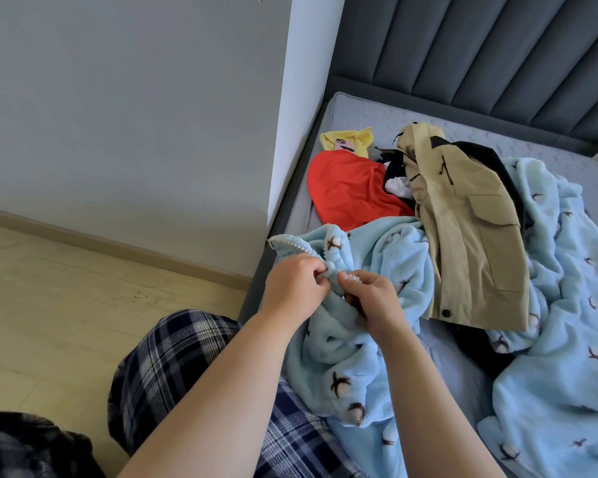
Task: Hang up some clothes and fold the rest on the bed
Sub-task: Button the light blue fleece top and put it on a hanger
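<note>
Clothes (pixel 463 229) lie heaped and unfolded on the bed (pixel 359 112) at frame right, none seen hung; left hand (pixel 292 288) and right hand (pixel 370 298) both pinch the blue fleece (pixel 339 357) at its zipper edge, so most work seems left.

Hands: left hand (pixel 296 288) and right hand (pixel 372 300) pinched the pale blue fleece garment (pixel 353 343) at its zipper edge.
Bed (pixel 366 113): tan jacket (pixel 470 236), red garment (pixel 351 188), yellow cloth (pixel 359 141).
</note>
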The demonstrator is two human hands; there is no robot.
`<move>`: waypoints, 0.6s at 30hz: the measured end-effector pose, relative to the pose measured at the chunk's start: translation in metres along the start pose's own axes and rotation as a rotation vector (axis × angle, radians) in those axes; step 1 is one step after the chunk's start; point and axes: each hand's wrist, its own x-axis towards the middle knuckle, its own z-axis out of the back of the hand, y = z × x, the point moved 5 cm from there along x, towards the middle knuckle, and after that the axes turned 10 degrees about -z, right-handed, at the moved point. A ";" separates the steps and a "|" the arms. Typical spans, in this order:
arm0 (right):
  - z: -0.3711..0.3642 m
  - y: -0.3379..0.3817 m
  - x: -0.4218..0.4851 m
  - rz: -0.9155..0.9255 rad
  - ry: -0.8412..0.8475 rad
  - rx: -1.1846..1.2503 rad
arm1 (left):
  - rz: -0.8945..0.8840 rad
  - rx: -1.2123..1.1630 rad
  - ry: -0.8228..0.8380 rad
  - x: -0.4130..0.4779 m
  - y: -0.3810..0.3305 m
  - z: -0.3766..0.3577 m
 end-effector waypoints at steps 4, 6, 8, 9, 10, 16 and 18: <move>-0.001 0.005 -0.004 0.021 -0.009 -0.090 | 0.003 -0.007 0.016 0.000 0.002 0.000; 0.001 0.006 -0.006 0.023 -0.004 -0.113 | 0.024 -0.060 0.046 0.000 0.004 -0.001; 0.003 0.006 -0.007 0.029 -0.001 -0.134 | 0.061 -0.109 0.092 -0.001 0.007 -0.003; 0.004 0.006 -0.007 0.035 0.004 -0.144 | 0.083 -0.132 0.117 -0.002 0.008 -0.005; 0.004 0.006 -0.008 0.042 0.008 -0.149 | 0.110 -0.160 0.144 -0.002 0.011 -0.006; 0.014 0.016 -0.011 0.166 -0.116 -0.152 | 0.337 -0.485 0.237 -0.003 0.014 -0.014; 0.017 0.030 -0.014 0.305 -0.239 -0.356 | 0.428 -0.620 0.235 -0.004 0.015 -0.015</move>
